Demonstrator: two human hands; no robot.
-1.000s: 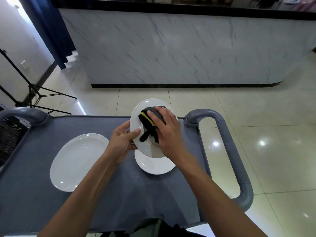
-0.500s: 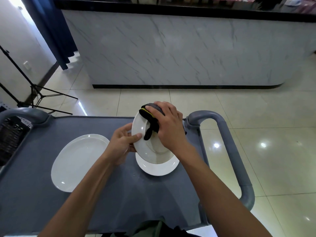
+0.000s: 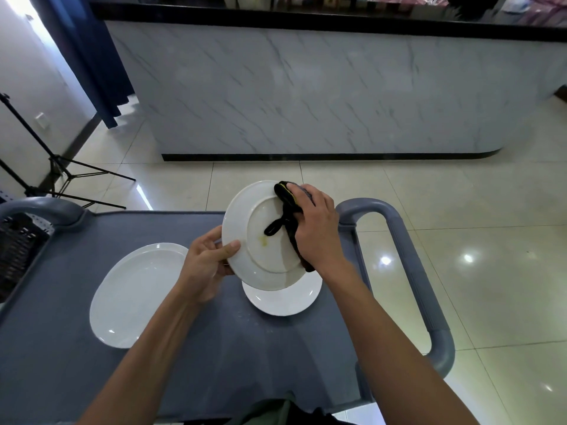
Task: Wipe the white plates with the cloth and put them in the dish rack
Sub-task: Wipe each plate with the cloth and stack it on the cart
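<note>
My left hand (image 3: 208,262) grips the left rim of a round white plate (image 3: 260,240), tilted up above the cart, thumb on its face. A small yellowish smear shows near the plate's middle. My right hand (image 3: 316,228) presses a dark cloth with a yellow edge (image 3: 285,210) against the plate's right side, fingers curled over the cloth. Under the held plate another round white plate (image 3: 282,302) lies flat on the cart. A large oval white plate (image 3: 135,289) lies to the left. The black dish rack (image 3: 15,250) shows at the far left edge, mostly cut off.
The plates sit on a grey cart top (image 3: 214,348) with a thick grey handle (image 3: 414,271) at the right and another (image 3: 40,207) at the back left. Beyond are a tiled floor, a marble counter front (image 3: 306,93) and a black tripod (image 3: 61,173).
The held plate has turned more to face me. My right hand and the cloth slid from the plate's middle to its upper right rim. My left hand's grip stays.
</note>
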